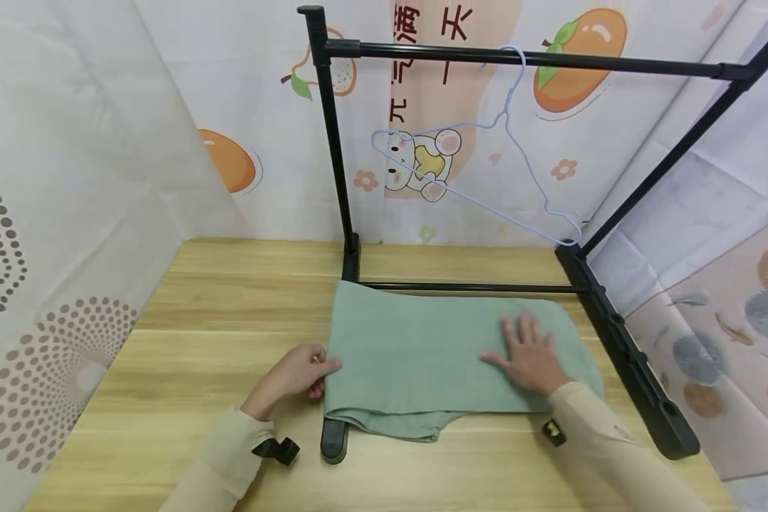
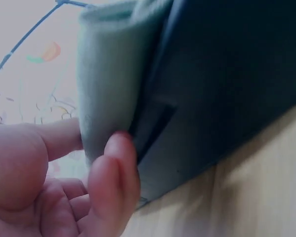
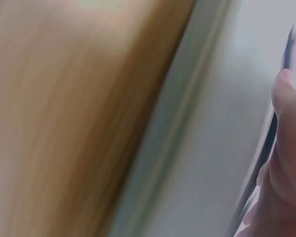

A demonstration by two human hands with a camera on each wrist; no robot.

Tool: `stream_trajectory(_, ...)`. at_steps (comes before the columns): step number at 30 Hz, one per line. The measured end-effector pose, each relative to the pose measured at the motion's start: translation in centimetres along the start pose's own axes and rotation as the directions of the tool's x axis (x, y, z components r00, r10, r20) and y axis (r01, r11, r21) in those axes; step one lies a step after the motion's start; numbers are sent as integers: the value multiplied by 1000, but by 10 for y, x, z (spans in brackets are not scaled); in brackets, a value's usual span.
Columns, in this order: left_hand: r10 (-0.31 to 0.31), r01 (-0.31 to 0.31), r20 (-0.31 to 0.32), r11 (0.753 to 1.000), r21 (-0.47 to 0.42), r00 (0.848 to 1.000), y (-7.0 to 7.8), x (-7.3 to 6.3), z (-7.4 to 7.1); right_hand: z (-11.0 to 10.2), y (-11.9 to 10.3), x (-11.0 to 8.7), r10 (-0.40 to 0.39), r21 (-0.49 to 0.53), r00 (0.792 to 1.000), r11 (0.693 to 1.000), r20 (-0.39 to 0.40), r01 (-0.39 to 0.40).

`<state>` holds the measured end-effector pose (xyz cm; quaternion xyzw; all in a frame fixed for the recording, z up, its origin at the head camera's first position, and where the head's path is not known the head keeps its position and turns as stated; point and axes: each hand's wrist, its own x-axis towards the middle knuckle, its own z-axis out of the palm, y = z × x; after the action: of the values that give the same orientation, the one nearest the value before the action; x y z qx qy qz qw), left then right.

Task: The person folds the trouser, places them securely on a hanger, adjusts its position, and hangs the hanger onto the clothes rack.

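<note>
A sage-green folded garment (image 1: 416,355) lies across the base of the black rack, its lower layer sticking out unevenly along the near edge. At its left edge, my left hand (image 1: 304,371) pinches the fold between thumb and fingers. The left wrist view shows this folded edge (image 2: 108,84) standing as a thick rolled layer between the thumb and index finger. My right hand (image 1: 532,359) rests flat with spread fingers on the right part of the cloth. In the right wrist view, that hand (image 3: 291,163) appears only at the right border, over the blurred cloth (image 3: 207,148).
A black clothes rack (image 1: 336,142) stands on the wooden table (image 1: 230,299), with feet at both sides of the garment. From its top bar hangs a light-blue wire hanger (image 1: 508,114). A printed curtain (image 1: 262,92) closes off the back.
</note>
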<state>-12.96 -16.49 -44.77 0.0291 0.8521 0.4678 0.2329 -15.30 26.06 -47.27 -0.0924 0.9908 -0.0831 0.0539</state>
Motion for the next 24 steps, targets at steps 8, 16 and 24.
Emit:
stream_trajectory(8, 97, -100, 79, 994, 40, 992, -1, -19, 6, 18, -133, -4, -338, 23, 938, 941, 71, 337)
stream_trajectory(16, 88, -88, -16, 996, 13, 996, -1, -21, 6, 42, -109, -13, -300, 53, 943, 954, 143, 295)
stream_trajectory(24, 62, -62, 29, 998, 3, 998, -4, -22, 2, 24, -11, -36, -96, 87, 995, 992, 4, 95)
